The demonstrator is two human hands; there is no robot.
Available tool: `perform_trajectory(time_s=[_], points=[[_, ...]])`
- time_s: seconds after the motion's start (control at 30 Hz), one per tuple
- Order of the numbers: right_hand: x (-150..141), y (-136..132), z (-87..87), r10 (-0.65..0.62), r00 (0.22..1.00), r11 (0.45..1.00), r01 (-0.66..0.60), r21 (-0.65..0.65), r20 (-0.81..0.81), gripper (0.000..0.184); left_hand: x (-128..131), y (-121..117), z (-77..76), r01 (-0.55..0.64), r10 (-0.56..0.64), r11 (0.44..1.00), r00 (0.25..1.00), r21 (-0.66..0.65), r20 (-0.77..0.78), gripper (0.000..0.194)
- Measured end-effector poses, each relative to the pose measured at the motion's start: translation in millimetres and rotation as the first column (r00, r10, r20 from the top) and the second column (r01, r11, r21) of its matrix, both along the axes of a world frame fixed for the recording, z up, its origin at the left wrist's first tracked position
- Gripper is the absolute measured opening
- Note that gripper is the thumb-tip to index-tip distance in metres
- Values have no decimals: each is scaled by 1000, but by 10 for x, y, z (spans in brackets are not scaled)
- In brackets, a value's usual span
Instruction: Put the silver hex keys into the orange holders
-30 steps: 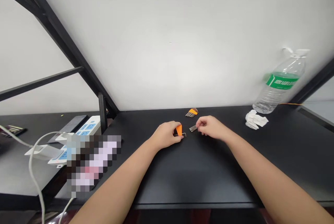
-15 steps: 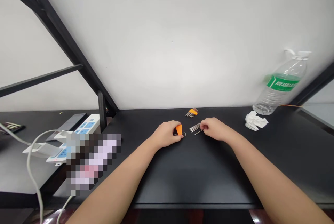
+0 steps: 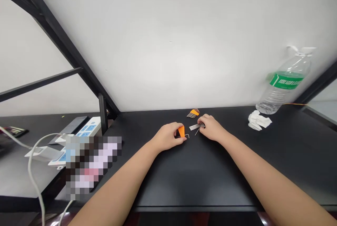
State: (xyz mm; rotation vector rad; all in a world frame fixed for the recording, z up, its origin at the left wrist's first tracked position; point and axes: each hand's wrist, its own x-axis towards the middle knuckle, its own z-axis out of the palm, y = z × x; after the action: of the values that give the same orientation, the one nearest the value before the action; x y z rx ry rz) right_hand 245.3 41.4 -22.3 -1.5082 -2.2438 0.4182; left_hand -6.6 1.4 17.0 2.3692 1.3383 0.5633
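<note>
2 hands work close together over the black table [image 3: 197, 180]. Since half a second ago, the right hand [image 3: 210, 127] has shifted left, over the bent ends of the loose keys [image 3: 194, 127], and 1 thin key [image 3: 197, 132] now lies more steeply, just beside the bunch. To my eye, that leaves the thin key easier to tell from the rest. The right fingers are curled at the bends; whether they pinch a key or only touch, I cannot tell. The left hand [image 3: 167, 135] has stayed put, thumb and fingers pinching the orange holder [image 3: 181, 131], from which 1 bent key [image 3: 187, 135] sticks out towards the right hand.

The keys are slim, shiny metal rods with L-shaped bends; the holder is flat, smooth and probably plastic. A 2nd holder [image 3: 195, 112], packed with metal keys, lies farther back. On the right sit a soft, crumpled tissue [image 3: 258, 120] and a clear, ribbed bottle [image 3: 284, 80] with a green label.
</note>
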Motion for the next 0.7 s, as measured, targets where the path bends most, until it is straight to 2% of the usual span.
perform_trajectory(time_s=[0.1, 0.27, 0.4, 0.7], points=[[-34, -64, 24, -29, 1000, 1000, 29, 7, 0, 14, -5, -4, 3, -20, 20, 1000, 1000, 1, 7, 37], [4, -164, 104, 36, 997, 999, -35, -17, 64, 4, -12, -6, 5, -7, 7, 1000, 1000, 3, 8, 34], [6, -188, 143, 67, 992, 998, -65, -28, 103, 10, -12, -6, 0, -4, 4, 1000, 1000, -9, -7, 35], [-105, -94, 20, -63, 996, 998, 63, 11, 60, 17, -10, 4, -17, 8, -8, 1000, 1000, 5, -10, 35]])
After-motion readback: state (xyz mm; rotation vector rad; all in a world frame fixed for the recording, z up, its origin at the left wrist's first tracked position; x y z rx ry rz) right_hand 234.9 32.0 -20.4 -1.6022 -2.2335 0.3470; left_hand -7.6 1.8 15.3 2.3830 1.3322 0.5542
